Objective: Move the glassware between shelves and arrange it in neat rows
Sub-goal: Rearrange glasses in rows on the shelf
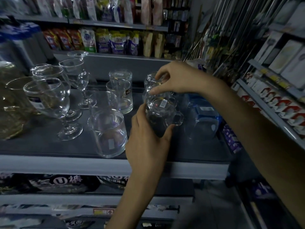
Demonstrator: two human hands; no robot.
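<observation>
A stack of clear glass mugs (162, 111) with a handle and a barcode sticker stands on the dark shelf (41, 146), right of centre. My left hand (146, 139) wraps around the lower mug from the front. My right hand (175, 80) pinches the top mug from above. Stacked tumblers (121, 90) stand behind, and a large clear tumbler (109, 133) sits near the shelf's front edge. Several stemmed goblets (49, 98) stand in a line on the left.
A blue-tinted glass container (204, 119) stands right of the mugs. A yellowish glass jar (9, 103) fills the far left. Packaged goods line the upper shelves (105, 42), and boxed items (280, 100) sit on the right-hand shelving. Packets lie on the shelf below (62, 182).
</observation>
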